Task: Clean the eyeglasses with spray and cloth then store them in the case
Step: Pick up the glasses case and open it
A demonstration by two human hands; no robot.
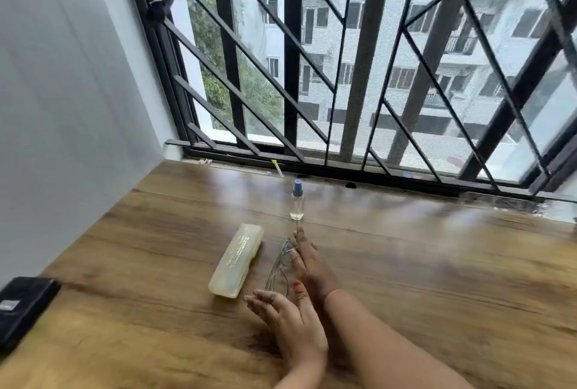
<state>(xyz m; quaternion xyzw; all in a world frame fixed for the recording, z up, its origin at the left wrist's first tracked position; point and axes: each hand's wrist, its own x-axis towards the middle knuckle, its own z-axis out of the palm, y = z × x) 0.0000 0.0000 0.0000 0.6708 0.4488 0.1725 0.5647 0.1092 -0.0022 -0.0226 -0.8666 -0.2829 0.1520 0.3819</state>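
Wood-grain tabletop (437, 263) runs up to a window w/ a black metal grille (359, 76). A pale grey wall (62, 76) stands at left, w/ apartment blocks & trees beyond the glass. Near centre, the eyeglasses (278, 267) lie on the wood between a closed, translucent yellowish case (236, 260) on their left & the right hand (312, 267) on their right. A clear spray bottle (296, 203) w/ blue nozzle stands upright just past them, toward the window. Both hands are relaxed, fingers straight, grasping nothing. The right lies flat along the frames, one fingertip over the rim, though blur hides whether it presses. The left hand (281, 310) rests by the nearer lens. Frame is soft w/ motion blur, and the thin wire rims are hard to trace. Print on the case is unreadable. A black object (22, 304) is cut off at the left edge, and both forearms run out at the bottom. Count: 1 pr glasses, 1 case, 1 bottle, 2 hands, 1 black object.
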